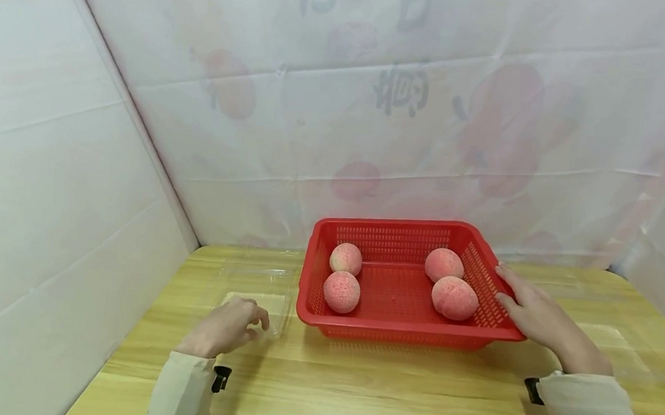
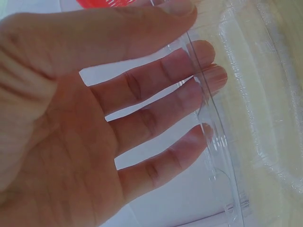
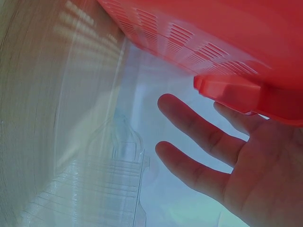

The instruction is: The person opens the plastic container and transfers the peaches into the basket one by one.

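A red plastic basket (image 1: 392, 325) with slotted walls stands on the table. Inside lie several pink peaches: a pair at the left, one peach (image 1: 342, 292) in front of the other, and a pair at the right, the front peach (image 1: 455, 298) touching the one behind. My right hand (image 1: 537, 313) is at the basket's right rim, its fingers extended; the right wrist view shows two fingers apart from the wall, below the rim. At the left, my left hand (image 1: 230, 324) is over a clear plastic container (image 1: 274, 300), fingers loosely extended, fingertips seen through its edge (image 2: 218, 137).
More clear plastic containers (image 1: 613, 341) lie on the wooden table (image 1: 368, 385) right of the basket, faint against the wood. White printed sheeting (image 1: 291, 136) hangs behind the table, and a white side wall (image 1: 74, 188) borders the left.
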The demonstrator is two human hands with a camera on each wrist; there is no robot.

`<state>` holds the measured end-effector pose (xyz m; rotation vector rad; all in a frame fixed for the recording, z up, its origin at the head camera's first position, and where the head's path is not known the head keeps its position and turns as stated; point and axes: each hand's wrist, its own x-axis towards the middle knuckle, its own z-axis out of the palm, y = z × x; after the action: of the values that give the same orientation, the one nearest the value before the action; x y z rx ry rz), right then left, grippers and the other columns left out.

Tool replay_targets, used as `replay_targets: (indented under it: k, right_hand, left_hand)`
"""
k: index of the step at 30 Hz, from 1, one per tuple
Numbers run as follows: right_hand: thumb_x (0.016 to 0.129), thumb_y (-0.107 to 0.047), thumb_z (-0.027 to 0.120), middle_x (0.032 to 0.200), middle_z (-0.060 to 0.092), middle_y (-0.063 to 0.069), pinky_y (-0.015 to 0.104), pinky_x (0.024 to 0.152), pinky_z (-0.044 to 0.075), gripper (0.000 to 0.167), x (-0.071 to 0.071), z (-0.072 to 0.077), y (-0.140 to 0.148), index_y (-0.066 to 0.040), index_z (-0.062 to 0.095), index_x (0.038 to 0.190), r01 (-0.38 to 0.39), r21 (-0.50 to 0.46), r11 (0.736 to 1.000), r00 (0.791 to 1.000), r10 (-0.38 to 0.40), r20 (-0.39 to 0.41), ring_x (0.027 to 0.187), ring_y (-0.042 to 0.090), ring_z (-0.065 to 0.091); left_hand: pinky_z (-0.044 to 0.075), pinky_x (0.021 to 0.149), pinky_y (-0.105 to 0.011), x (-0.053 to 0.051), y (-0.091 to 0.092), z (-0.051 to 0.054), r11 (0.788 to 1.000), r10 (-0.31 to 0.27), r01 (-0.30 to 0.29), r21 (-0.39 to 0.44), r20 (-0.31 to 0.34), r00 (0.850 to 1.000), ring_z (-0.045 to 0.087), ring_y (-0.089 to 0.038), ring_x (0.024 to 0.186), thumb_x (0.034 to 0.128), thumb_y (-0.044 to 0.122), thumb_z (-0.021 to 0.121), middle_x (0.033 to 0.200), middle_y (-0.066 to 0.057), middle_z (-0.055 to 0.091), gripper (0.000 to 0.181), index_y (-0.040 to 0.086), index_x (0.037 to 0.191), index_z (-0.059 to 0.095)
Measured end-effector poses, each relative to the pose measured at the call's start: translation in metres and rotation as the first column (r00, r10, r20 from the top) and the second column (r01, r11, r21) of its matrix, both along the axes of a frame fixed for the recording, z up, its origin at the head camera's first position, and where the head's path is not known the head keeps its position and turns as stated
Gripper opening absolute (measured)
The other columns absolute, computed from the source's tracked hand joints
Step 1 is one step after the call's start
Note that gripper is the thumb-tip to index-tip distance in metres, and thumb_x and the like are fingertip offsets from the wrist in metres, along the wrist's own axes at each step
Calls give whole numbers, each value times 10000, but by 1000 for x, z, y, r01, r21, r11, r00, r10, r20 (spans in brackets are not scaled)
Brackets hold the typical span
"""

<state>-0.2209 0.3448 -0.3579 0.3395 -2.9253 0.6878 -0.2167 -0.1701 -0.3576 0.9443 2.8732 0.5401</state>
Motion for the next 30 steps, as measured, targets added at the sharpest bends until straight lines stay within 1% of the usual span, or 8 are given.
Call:
replay_targets:
  k: [8,13,18,20,23,25,28,30]
  right_hand:
    - [1017,-83,563,1472,326,433,666,861,461,567,2,-2,2,163,334,1473,-2,5,1000,1000,2,-15,1147,548,477]
    - [1019,-81,555,1471,325,435,662,862,457,558,0,-3,0,167,337,1470,-5,2,1000,1000,5,-16,1148,547,477]
    - [1020,-92,555,1481,314,431,647,848,473,569,-2,-1,-2,166,329,1474,-3,16,1000,1000,3,-6,1130,534,483]
    - [1016,-90,559,1482,315,429,654,852,478,570,-2,-1,-4,169,333,1470,-5,25,1000,1000,5,-7,1136,539,483]
    - [1011,-79,561,1478,316,434,681,877,463,563,-3,-1,-5,177,340,1461,-11,29,1000,1000,11,-14,1168,559,469]
    - [1013,-81,561,1477,315,436,699,896,448,562,-3,-1,-5,180,340,1459,-15,27,1000,1000,16,-15,1193,573,453]
    - [1038,-130,540,1483,305,437,710,905,430,574,-2,-1,-3,170,320,1476,-22,-19,1000,1000,22,-3,1204,578,439]
    - [1065,-171,504,1461,343,433,668,889,463,584,-1,0,-2,162,291,1495,-34,-77,996,999,35,8,1160,551,486]
  left_hand:
    - [546,689,-372,-1,1,0,1000,7,-7,-17,12,1000,641,-221,799,754,-119,715,834,-59,672,217,70,855,743]
    - [551,754,-435,1,1,4,997,80,-79,-22,79,994,651,-274,869,764,-105,734,899,-104,683,192,42,887,731]
    - [542,813,-481,4,0,7,992,123,-124,-7,143,982,652,-314,947,834,-29,742,985,-130,689,136,33,953,719]
    - [541,828,-491,6,-1,9,991,129,-131,3,143,981,651,-325,973,885,36,738,1020,-126,687,99,39,981,712]
    - [545,845,-500,9,-2,11,986,161,-164,29,76,984,653,-329,995,938,120,720,1082,-119,677,136,41,1048,706]
    - [547,861,-508,10,-2,12,981,189,-188,55,-15,982,649,-333,1033,957,154,710,1155,-130,657,201,34,1119,695]
    - [483,960,-588,9,0,13,975,219,-205,88,-184,958,586,-391,1180,978,253,694,1315,-179,587,361,38,1265,649]
    - [401,1027,-650,9,1,14,974,223,-204,101,-247,943,503,-444,1282,985,357,669,1417,-212,515,487,52,1360,599]
